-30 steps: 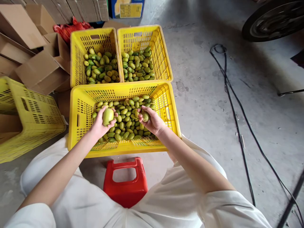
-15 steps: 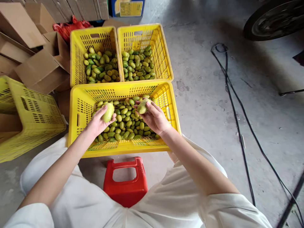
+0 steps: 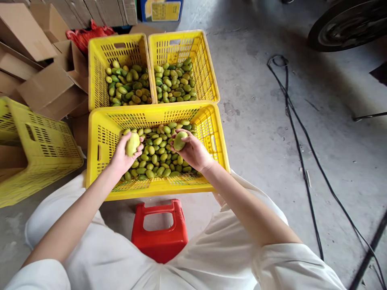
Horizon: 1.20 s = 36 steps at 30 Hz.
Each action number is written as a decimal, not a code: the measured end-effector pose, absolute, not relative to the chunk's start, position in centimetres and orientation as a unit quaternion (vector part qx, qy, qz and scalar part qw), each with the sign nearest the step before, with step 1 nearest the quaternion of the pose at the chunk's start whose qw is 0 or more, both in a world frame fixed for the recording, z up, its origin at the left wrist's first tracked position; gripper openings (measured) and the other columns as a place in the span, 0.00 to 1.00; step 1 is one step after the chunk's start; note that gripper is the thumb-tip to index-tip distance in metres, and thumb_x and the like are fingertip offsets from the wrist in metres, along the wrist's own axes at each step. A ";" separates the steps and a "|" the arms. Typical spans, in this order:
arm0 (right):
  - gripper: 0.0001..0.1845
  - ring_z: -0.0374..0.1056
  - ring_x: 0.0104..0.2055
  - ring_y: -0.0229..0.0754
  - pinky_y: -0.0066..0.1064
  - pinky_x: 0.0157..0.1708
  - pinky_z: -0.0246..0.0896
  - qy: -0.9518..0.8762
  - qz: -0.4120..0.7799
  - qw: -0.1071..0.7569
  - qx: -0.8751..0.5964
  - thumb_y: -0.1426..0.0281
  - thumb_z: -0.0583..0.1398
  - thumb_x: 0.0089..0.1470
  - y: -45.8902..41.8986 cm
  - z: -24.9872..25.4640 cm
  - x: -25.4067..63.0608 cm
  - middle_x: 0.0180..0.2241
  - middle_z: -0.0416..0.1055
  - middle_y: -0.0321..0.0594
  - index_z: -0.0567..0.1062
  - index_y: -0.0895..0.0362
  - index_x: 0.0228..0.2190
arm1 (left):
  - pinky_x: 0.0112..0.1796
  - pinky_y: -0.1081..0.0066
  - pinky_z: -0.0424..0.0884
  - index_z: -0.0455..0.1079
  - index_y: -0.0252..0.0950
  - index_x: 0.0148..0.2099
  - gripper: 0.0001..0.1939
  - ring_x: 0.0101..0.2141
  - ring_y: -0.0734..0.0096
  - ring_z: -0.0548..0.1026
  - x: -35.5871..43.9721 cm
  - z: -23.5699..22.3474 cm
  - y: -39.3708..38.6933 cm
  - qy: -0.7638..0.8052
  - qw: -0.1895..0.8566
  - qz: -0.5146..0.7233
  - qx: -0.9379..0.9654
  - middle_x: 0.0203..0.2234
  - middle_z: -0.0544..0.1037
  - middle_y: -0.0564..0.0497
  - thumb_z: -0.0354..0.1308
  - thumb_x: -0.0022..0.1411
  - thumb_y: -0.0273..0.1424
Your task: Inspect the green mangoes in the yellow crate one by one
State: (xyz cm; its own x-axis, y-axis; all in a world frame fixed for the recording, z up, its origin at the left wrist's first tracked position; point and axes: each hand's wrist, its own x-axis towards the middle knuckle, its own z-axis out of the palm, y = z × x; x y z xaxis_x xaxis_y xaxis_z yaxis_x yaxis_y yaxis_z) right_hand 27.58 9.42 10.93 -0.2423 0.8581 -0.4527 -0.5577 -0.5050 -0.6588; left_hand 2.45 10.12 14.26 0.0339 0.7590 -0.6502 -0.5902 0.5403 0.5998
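Note:
My left hand [image 3: 123, 155] is closed round a pale yellow-green oval fruit [image 3: 132, 144], its smooth side facing up. In my right hand [image 3: 193, 150] a second green oval fruit [image 3: 180, 141] is gripped between thumb and fingers. Both hands are above the front yellow crate [image 3: 121, 194], apart from each other. Many smaller-looking green oval fruits [image 3: 161, 159] lie loose in its bottom, partly covered by my hands. The exact kind of fruit is not clear.
Behind stand a left yellow crate [image 3: 98, 72] and a right yellow crate [image 3: 208, 68], both holding similar fruits. Another yellow crate [image 3: 51, 141] and cardboard boxes [image 3: 45, 88] are at left. A red stool [image 3: 160, 245] sits between my legs. Black cable [image 3: 302, 153] and a wheel [image 3: 320, 30] are at right.
Both hands have kept hold of their fruits. The right-hand fruit was lifted and turned in the fingers. The left-hand fruit has tilted and shifted slightly left.

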 end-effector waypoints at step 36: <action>0.23 0.73 0.35 0.40 0.30 0.33 0.75 -0.155 0.749 0.469 -0.442 0.59 0.82 0.52 9.9 10.0 28.2 0.35 0.80 0.32 0.82 0.48 0.44 | 0.29 0.73 0.78 0.79 0.37 0.43 0.15 0.29 0.68 0.81 -0.3 14.3 11.2 0.527 0.699 0.427 0.227 0.32 0.83 0.49 0.79 0.60 0.35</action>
